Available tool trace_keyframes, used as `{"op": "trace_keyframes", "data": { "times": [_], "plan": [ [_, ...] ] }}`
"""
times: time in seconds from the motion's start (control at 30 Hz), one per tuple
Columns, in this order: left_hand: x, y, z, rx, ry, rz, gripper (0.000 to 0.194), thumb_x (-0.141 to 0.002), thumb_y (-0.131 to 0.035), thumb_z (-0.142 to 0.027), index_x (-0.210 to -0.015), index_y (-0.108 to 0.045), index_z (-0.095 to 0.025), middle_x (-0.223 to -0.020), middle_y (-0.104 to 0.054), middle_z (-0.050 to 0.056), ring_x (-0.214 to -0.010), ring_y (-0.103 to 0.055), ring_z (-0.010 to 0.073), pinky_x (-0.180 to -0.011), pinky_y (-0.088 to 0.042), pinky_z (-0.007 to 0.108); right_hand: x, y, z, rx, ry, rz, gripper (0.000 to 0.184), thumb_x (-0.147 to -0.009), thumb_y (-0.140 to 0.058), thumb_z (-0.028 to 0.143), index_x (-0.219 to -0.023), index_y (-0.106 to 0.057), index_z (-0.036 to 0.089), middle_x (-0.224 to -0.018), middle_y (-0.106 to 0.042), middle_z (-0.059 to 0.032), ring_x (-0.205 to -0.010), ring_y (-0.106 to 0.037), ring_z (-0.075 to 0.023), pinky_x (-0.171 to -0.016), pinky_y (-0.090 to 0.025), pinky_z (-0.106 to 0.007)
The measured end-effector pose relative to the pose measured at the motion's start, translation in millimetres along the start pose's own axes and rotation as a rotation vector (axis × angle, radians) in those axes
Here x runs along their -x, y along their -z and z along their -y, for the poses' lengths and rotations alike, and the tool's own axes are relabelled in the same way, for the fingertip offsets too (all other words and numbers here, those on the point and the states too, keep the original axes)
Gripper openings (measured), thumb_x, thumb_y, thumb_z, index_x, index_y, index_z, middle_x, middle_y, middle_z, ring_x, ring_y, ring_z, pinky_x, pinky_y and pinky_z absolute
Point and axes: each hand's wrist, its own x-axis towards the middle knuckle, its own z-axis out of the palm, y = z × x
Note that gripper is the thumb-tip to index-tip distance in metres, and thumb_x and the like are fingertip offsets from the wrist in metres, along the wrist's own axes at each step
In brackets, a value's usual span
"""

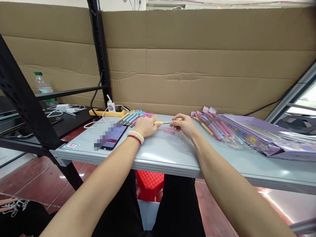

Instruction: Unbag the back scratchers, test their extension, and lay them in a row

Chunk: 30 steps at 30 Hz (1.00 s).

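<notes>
Between my two hands stretches a yellow back scratcher with a thin metal rod (pixel 166 122), held level just above the table. My left hand (pixel 146 126), wearing a braided bracelet, is closed round one yellow end. My right hand (pixel 182 125) pinches the other end, where a little yellow shows at the fingers. A small pink printed card (pixel 169 131) lies on the table just below the rod. Left of my left hand, several back scratchers (pixel 134 115) in yellow, blue and pink lie side by side, partly hidden by that hand.
Several bagged back scratchers (pixel 217 125) with pink cards lie at the right, beside a purple printed package (pixel 269 136). A phone (pixel 115 136) rests at the left, near a yellow power strip (pixel 116 113) with a white cable. Cardboard (pixel 197 62) walls off the back of the table (pixel 168 158).
</notes>
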Motion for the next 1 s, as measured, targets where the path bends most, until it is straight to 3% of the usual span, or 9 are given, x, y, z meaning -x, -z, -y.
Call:
{"op": "trace_keyframes", "data": {
  "times": [0.2,0.37,0.43,0.53,0.63,0.83,1.0],
  "plan": [
    [-2.2,-3.0,1.7,0.089,-0.034,-0.060,0.034,-0.085,-0.047,-0.048,-0.085,-0.071,-0.024,-0.082,-0.070,0.007,-0.084,-0.063,0.0239,-0.072,-0.041,0.031,-4.5,-1.5,1.0,-0.050,-0.102,-0.110,0.027,-0.058,-0.065,0.026,-0.075,-0.044,0.021,-0.044,-0.056,0.0019,-0.031,-0.043,-0.0102,-0.031,-0.026,-0.020],
    [-4.7,-6.3,5.2,0.267,-0.145,-0.065,0.027,-0.083,-0.050,-0.029,-0.102,-0.069,-0.027,-0.092,-0.071,0.003,-0.085,-0.062,0.0185,-0.071,-0.041,0.026,-10.6,5.3,-0.9,-0.179,-0.119,-0.195,0.035,-0.056,-0.063,0.026,-0.075,-0.034,0.023,-0.047,-0.059,0.0017,-0.033,-0.046,-0.0113,-0.032,-0.027,-0.020],
    [-5.6,-6.4,6.6,0.294,-0.104,-0.081,0.027,-0.082,-0.051,-0.030,-0.100,-0.069,-0.024,-0.093,-0.071,0.004,-0.083,-0.061,0.0184,-0.071,-0.042,0.026,-11.3,7.7,-1.4,-0.215,-0.109,-0.217,0.040,-0.054,-0.067,0.024,-0.080,-0.037,0.023,-0.050,-0.061,0.0016,-0.036,-0.048,-0.0110,-0.033,-0.030,-0.019],
    [-6.1,-4.6,8.3,0.243,0.075,-0.093,0.033,-0.080,-0.052,-0.048,-0.090,-0.071,-0.022,-0.086,-0.070,0.006,-0.080,-0.061,0.0216,-0.067,-0.042,0.028,-11.6,8.8,-2.3,-0.260,-0.052,-0.236,0.044,-0.055,-0.074,0.028,-0.086,-0.042,0.022,-0.054,-0.063,0.0020,-0.038,-0.050,-0.0104,-0.035,-0.031,-0.018],
    [-5.9,-3.2,9.5,0.211,0.140,-0.039,0.039,-0.078,-0.052,-0.056,-0.083,-0.070,-0.022,-0.078,-0.068,0.007,-0.075,-0.059,0.0218,-0.062,-0.039,0.028,-11.2,8.1,-3.3,-0.279,0.001,-0.202,0.044,-0.055,-0.078,0.036,-0.083,-0.048,0.020,-0.060,-0.065,-0.0002,-0.040,-0.051,-0.0087,-0.034,-0.030,-0.018],
    [-7.5,-8.5,12.3,0.318,-0.184,0.040,0.027,-0.082,-0.050,-0.037,-0.071,-0.065,-0.018,-0.064,-0.060,0.002,-0.061,-0.049,0.0156,-0.057,-0.032,0.028,-7.3,5.4,-2.4,-0.334,-0.021,-0.034,0.048,-0.049,-0.083,0.033,-0.084,-0.056,0.017,-0.066,-0.065,0.0002,-0.045,-0.052,-0.0082,-0.036,-0.032,-0.019],
    [-8.3,-12.1,13.2,0.388,-0.230,0.050,0.031,-0.084,-0.047,-0.040,-0.070,-0.065,-0.019,-0.064,-0.060,0.001,-0.061,-0.048,0.0152,-0.058,-0.032,0.027,-5.3,2.7,-1.2,-0.349,-0.053,0.069,0.045,-0.053,-0.082,0.038,-0.087,-0.059,0.017,-0.068,-0.066,-0.0010,-0.046,-0.053,-0.0089,-0.037,-0.032,-0.020]
  ]
}}
